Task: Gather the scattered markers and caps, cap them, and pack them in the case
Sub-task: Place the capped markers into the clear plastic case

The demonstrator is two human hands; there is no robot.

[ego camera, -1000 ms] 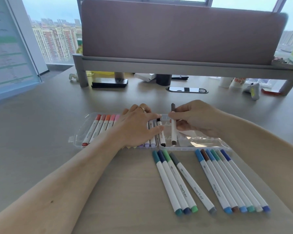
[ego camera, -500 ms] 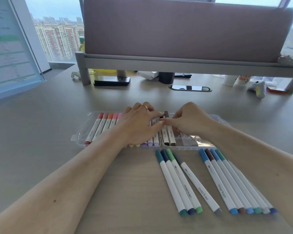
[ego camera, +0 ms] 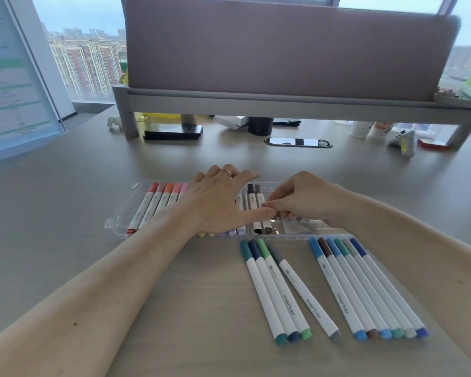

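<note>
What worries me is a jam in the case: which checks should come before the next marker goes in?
1. Brown marker lies flat in the right half of the case: ok.
2. Right hand free of it: cannot tell.
3. Left hand flat on the packed row, open: ok.
4. Free room right of the brown marker: ok.
5. Ten loose markers on the table capped: ok.

On the desk [ego camera: 65, 202] lies the case [ego camera: 122, 213], markers [ego camera: 158, 205] side by side in it — before it, four markers [ego camera: 279, 292], six more [ego camera: 365, 289] to their right.
</note>
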